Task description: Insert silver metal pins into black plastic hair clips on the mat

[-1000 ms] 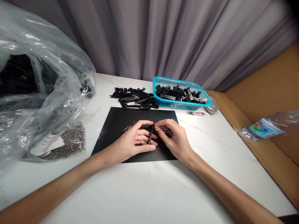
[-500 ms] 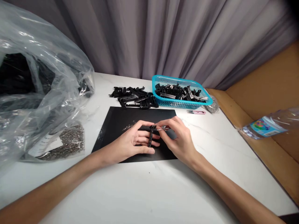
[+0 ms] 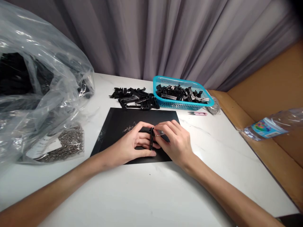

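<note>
My left hand [image 3: 136, 144] rests on a black mat [image 3: 118, 124] and grips a narrow black plastic clip piece [image 3: 151, 142] held upright between thumb and fingers. My right hand [image 3: 174, 142] meets it from the right, pinching a small silvery metal spring part [image 3: 159, 133] against the top of the clip. A few more small metal parts [image 3: 129, 128] lie on the mat just left of my fingers.
A loose pile of black clip pieces [image 3: 134, 98] lies behind the mat. A turquoise basket [image 3: 163, 82] with several more stands at its right. Pink snips [image 3: 198, 113] lie beside it. A big clear plastic bag [image 3: 40, 78] and a bag of metal springs [image 3: 68, 143] sit left. A water bottle [image 3: 272, 125] lies right.
Both hands have shifted slightly left and nearer on the mat. My right fingers have closed in tighter against the clip's top end.
</note>
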